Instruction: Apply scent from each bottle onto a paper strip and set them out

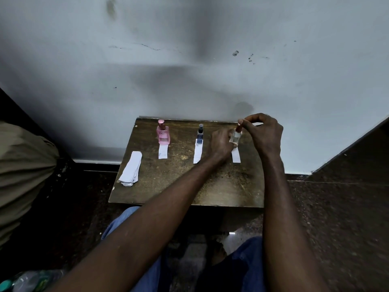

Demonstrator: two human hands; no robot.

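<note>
Pink perfume bottle (163, 133): pale lettering on the front face reads "DC" or "DG". Any further characters are too small to read.

Dark blue bottle (200, 135): any marking on the front is too small to read.

Clear bottle (236, 138): nothing legible.

Paper strip (163, 151) below the pink perfume bottle: faint specks, not readable as text.

Arms fwd; L hand (221, 144), R hand (266, 133) close together, fingers curled.
</note>
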